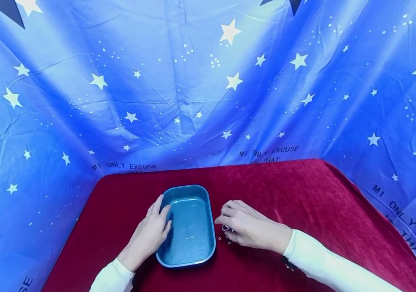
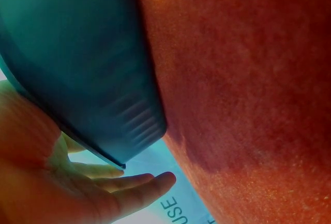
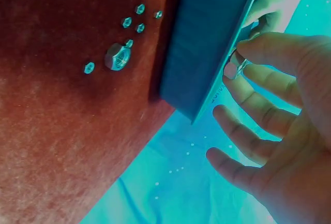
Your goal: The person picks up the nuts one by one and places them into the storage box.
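A blue-green rectangular tray (image 1: 186, 217) stands on the red cloth in the head view, with two small nuts (image 1: 192, 237) on its floor. Along its left rim rests my left hand (image 1: 147, 233), fingers straight and loosely spread, some reaching over the edge. Just beyond the right rim, my right hand (image 1: 246, 225) pinches a large hex nut (image 3: 234, 69) between thumb and fingertips. Its other fingers spread loosely in the right wrist view. Below that hand, a second large hex nut (image 3: 118, 57) lies on the cloth among several small nuts (image 3: 127, 22).
Red velvety cloth (image 1: 284, 190) covers the table. A blue star-printed curtain (image 1: 179, 97) hangs behind it and along both sides. The tray's wall (image 3: 196, 38) rises close beside the loose nuts.
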A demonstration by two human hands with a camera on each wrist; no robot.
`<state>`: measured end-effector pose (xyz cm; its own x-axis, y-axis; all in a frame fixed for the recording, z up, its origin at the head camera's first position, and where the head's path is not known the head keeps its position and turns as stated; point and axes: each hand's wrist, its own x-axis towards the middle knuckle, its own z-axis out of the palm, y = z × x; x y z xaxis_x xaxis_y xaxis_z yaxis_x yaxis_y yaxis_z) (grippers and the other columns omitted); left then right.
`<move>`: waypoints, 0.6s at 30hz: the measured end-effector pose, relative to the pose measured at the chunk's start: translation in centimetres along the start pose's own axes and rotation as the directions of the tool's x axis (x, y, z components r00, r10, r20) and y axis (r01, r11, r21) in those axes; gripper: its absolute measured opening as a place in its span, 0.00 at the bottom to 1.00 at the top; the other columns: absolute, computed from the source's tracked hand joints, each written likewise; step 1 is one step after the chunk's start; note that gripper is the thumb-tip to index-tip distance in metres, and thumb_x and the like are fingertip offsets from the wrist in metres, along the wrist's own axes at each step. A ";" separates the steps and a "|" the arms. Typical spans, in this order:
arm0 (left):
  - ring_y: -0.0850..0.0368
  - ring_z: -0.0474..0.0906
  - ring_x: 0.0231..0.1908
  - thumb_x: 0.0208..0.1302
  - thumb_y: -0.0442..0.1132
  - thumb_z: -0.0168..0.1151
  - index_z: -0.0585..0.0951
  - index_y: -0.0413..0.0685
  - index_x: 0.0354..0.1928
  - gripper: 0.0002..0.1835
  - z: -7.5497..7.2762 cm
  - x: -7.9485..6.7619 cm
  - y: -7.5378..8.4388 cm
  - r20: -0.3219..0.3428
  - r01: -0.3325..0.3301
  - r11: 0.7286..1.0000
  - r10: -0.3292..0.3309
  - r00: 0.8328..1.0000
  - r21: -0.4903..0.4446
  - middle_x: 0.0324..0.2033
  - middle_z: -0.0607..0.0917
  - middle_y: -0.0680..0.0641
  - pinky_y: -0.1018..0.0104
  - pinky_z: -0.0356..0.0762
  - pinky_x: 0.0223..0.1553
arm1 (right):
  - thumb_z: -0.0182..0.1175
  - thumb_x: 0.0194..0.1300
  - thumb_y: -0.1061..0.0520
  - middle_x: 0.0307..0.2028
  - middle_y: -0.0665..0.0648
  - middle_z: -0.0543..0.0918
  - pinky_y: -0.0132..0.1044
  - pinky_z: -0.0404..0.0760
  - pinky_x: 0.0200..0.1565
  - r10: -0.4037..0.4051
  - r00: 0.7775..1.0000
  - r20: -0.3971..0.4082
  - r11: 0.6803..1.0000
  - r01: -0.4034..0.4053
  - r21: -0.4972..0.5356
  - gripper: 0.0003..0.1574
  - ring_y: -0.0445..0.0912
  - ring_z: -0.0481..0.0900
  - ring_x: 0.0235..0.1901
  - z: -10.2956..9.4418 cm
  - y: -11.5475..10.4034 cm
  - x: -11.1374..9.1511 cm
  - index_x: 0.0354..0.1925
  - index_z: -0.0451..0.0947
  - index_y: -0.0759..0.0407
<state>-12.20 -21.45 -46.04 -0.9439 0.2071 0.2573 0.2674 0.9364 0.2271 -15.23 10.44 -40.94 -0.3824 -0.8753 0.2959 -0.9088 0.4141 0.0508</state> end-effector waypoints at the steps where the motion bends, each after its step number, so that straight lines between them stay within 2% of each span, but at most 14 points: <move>1: 0.37 0.66 0.68 0.66 0.41 0.67 0.75 0.38 0.66 0.28 0.0 0.0 0.0 0.002 0.001 1.000 -0.001 1.000 0.001 0.74 0.61 0.35 0.46 0.85 0.47 | 0.69 0.58 0.57 0.39 0.45 0.81 0.42 0.75 0.57 -0.001 1.000 0.000 1.000 0.001 0.001 0.19 0.45 0.74 0.47 0.0 -0.1 0.1 0.49 0.84 0.49; 18: 0.37 0.66 0.69 0.66 0.41 0.68 0.75 0.39 0.66 0.29 0.0 0.1 0.0 0.017 0.015 1.000 -0.015 1.000 -0.016 0.74 0.60 0.36 0.47 0.84 0.47 | 0.68 0.60 0.55 0.38 0.44 0.81 0.42 0.75 0.58 -0.032 0.999 0.013 0.999 0.033 -0.010 0.15 0.45 0.75 0.47 -0.6 -0.9 2.0 0.47 0.84 0.47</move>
<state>-12.33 -21.43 -45.99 -0.9509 0.1984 0.2376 0.2565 0.9347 0.2460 -15.05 8.41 -39.82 -0.3548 -0.8914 0.2819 -0.9190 0.3879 0.0699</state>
